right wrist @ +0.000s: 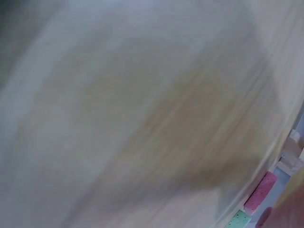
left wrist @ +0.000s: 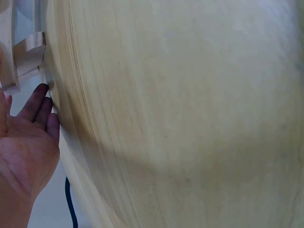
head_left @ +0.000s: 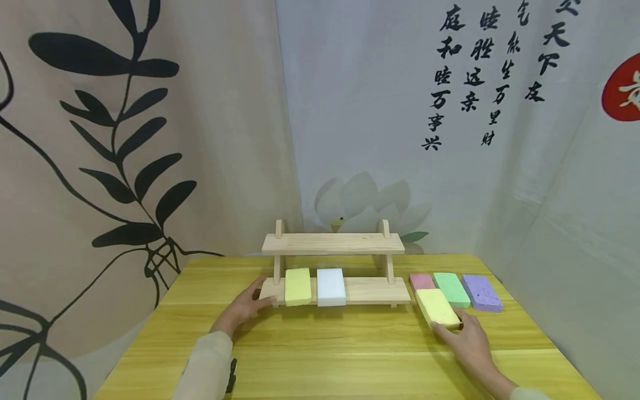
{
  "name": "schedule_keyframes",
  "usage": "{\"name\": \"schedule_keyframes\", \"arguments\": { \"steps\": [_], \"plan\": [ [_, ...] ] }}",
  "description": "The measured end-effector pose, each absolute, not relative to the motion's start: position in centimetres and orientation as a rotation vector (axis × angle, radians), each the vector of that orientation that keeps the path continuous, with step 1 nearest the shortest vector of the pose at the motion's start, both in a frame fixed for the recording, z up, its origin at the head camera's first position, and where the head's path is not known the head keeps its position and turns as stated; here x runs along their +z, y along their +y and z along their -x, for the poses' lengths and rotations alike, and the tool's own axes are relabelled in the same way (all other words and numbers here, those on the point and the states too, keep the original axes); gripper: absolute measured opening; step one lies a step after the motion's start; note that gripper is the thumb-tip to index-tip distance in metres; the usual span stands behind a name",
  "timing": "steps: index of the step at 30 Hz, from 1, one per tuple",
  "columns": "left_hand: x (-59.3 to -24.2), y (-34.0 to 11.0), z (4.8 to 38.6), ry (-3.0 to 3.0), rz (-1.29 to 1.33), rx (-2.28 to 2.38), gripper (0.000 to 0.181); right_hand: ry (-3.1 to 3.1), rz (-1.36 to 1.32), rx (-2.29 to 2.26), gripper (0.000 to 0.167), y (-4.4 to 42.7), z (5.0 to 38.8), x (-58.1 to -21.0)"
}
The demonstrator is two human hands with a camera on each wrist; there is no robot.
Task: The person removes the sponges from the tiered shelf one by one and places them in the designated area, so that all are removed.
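A two-tier wooden rack (head_left: pixel 333 243) stands on the table; a yellow sponge (head_left: pixel 298 286) and a white sponge (head_left: pixel 331 288) lean on its lower tier. At that tier's left end, my left hand (head_left: pixel 245 306) rests with its thumb along the front edge. Several fingers look straight in the left wrist view. On the right, my right hand (head_left: pixel 469 337) pinches another yellow sponge (head_left: pixel 437 308) at its near end, between thumb and fingers. That sponge partly covers a pink sponge (head_left: pixel 421 280). Only a bit of the right hand shows in the right wrist view.
A green sponge (head_left: pixel 451 289) and a purple sponge (head_left: pixel 482 293) lie at the table's right side, beside the pink one. The wooden table (head_left: pixel 340 355) reaches back to a printed curtain (head_left: pixel 225 139). A dark strip (head_left: pixel 231 375) shows beside the left sleeve.
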State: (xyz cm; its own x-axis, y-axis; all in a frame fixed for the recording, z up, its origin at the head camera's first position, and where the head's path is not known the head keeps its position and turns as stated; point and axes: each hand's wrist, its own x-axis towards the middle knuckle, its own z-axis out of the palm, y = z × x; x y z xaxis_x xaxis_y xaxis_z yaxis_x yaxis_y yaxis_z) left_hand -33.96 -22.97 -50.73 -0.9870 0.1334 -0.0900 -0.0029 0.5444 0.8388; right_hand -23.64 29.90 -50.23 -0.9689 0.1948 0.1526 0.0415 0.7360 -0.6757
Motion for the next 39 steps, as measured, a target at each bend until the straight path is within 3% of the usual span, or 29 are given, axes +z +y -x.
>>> {"name": "schedule_keyframes", "arguments": {
  "steps": [39],
  "plan": [
    [-50.9, -23.0, 34.1, 2.622, -0.084, 1.438, 0.094, -2.790, 0.212, 1.000, 0.093, 30.3, 22.6, -51.6]
  ]
}}
